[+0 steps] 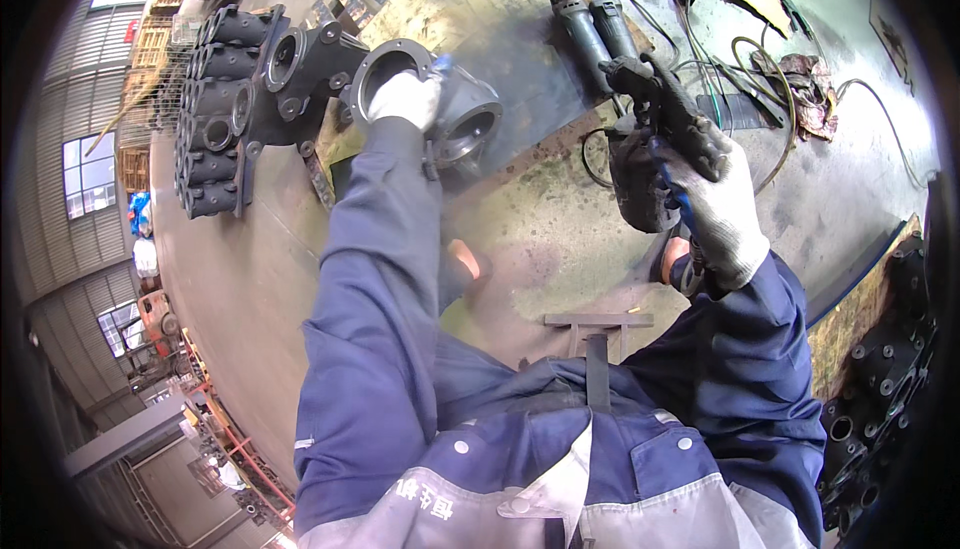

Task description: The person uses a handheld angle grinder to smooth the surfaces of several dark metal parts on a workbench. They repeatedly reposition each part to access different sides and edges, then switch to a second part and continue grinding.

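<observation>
My left hand (405, 100), in a white glove with blue at the fingers, grips the flanged rim of a dark grey cast metal housing (469, 95). The housing has a wide round opening under my hand and a second round opening facing me; my glove hides part of the rim. In my right hand (724, 207), also gloved, is a spray gun (671, 110) crusted with black. Its dark cup (641, 185) hangs below the gun, to the right of the housing and apart from it.
Two angle-grinder-like power tools (592, 23) lie beyond the gun. Cables and a hose (791, 121) loop across the metal surface near a crumpled rag (802, 91). Dark castings (217, 110) stand in rows at left; more black castings (874, 399) fill the lower right.
</observation>
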Motion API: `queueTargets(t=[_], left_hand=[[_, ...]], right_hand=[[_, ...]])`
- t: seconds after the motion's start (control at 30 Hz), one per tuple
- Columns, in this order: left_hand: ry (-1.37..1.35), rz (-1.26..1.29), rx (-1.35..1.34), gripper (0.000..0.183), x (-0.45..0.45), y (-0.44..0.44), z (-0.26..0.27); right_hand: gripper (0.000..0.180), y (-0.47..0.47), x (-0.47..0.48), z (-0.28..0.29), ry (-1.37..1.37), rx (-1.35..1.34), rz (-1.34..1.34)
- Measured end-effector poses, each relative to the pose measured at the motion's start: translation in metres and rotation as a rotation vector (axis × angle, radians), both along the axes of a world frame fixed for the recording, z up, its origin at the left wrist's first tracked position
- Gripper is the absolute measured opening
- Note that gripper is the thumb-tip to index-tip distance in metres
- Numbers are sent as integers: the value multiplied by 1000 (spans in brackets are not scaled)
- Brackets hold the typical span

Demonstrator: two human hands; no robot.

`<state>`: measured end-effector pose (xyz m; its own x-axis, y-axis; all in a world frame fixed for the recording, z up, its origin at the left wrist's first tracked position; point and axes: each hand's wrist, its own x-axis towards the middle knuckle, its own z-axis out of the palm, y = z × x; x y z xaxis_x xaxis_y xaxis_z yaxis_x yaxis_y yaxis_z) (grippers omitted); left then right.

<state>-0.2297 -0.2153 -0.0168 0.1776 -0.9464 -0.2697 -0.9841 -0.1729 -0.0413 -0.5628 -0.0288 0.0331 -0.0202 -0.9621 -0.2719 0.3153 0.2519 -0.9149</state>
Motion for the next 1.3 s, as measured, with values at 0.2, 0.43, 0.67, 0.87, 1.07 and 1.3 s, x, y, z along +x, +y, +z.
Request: queueTargets(t=[0.2,0.43,0.67,0.87,1.07,1.3], left_hand=[[823,107,-503,55,81,39,26],[765,348,-618,32,174,136,24],[1210,687,-556,19,177,192,-12],[1267,951,-640,33,245,182,-1],[979,1318,-529,38,368,240,-98],[407,1105,-312,64,384,288,-225]], right_hand=[[16,7,5,-4,50,-22,32],[25,11,14,-3,132,-55,111],[30,13,39,-8,168,-123,207],[29,13,46,-5,44,-78,256],[38,11,50,-16,222,16,277],[30,4,61,-15,483,120,224]])
